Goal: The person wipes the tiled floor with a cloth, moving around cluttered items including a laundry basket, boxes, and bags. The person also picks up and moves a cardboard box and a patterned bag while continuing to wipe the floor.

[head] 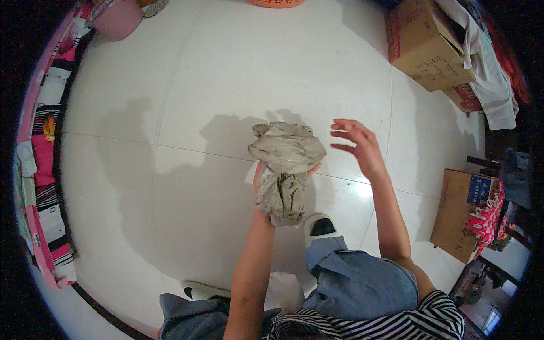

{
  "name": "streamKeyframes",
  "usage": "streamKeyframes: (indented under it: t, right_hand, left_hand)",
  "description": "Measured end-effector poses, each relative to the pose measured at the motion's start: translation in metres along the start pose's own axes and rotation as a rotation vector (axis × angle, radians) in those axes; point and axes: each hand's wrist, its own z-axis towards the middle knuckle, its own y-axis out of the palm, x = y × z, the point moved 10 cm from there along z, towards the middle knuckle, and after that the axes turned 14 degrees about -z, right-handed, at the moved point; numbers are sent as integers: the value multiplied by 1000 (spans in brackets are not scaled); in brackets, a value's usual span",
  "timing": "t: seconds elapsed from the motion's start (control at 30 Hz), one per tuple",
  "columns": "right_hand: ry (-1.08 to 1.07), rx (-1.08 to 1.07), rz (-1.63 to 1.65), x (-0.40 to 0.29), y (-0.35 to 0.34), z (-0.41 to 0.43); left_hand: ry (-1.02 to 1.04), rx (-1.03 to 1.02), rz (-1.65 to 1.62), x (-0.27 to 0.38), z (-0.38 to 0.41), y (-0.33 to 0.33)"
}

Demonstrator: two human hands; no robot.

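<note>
A bundled, crumpled greyish-beige cloth [287, 148] lies over my left hand [258, 174], in front of my body and above the tiled floor. Most of that hand is hidden under the fabric; only finger edges show at its left and right sides. The cloth's lower part hangs over my left wrist. To the right of the cloth, my right hand [355, 138] is raised with its fingers apart, touching nothing.
Cardboard boxes stand on the right, one [429, 46] with a white cloth draped over it, another [457, 212] beside red-and-white fabric. A pink container [117, 19] and an orange basket [278, 3] are at the far edge. Striped textiles [46, 195] line the left.
</note>
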Motion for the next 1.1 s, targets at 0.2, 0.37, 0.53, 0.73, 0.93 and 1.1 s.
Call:
streamKeyframes:
  t: [0.2, 0.37, 0.53, 0.73, 0.93, 1.1]
  right_hand:
    - [-202, -272, -276, -32, 81, -11]
    - [-207, -89, -443, -46, 48, -8]
    - [-138, 66, -272, -51, -16, 0]
    - [-74, 28, -139, -52, -16, 12]
    - [-104, -164, 271, -96, 9, 10]
    - [-314, -212, 190, -145, 11, -4]
  left_hand:
    - [-133, -43, 200, -7, -9, 18]
    - [311, 194, 671, 42, -28, 21]
    - [408, 124, 545, 92, -42, 40]
    - [370, -26, 504, 101, -47, 67]
    - [467, 337, 949, 116, -46, 39]
    - [399, 292, 650, 120, -42, 24]
